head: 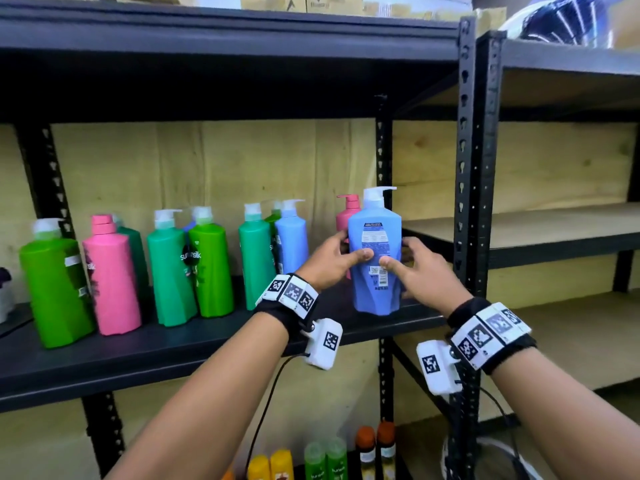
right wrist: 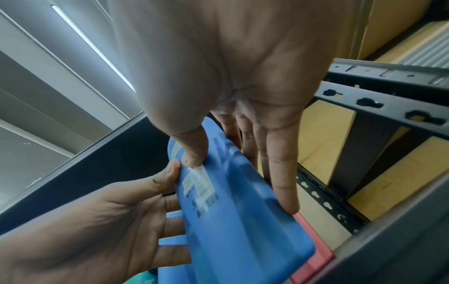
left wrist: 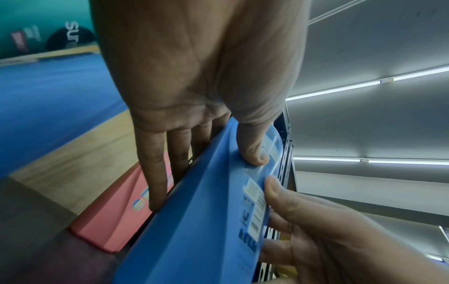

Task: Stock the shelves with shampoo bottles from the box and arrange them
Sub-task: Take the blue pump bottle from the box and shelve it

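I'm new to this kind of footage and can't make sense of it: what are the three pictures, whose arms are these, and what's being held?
No machine here: a person wears three cameras. The head view looks forward at a dark metal shelf; the other two look along each wrist at the fingers. The left hand and right hand together grip one blue pump bottle upright at the shelf's right end, its back label facing the camera. A pink bottle stands just behind it. Green bottles, pink and blue ones line the shelf to the left. The patterned white blocks on the wrist bands are probably tracking markers.
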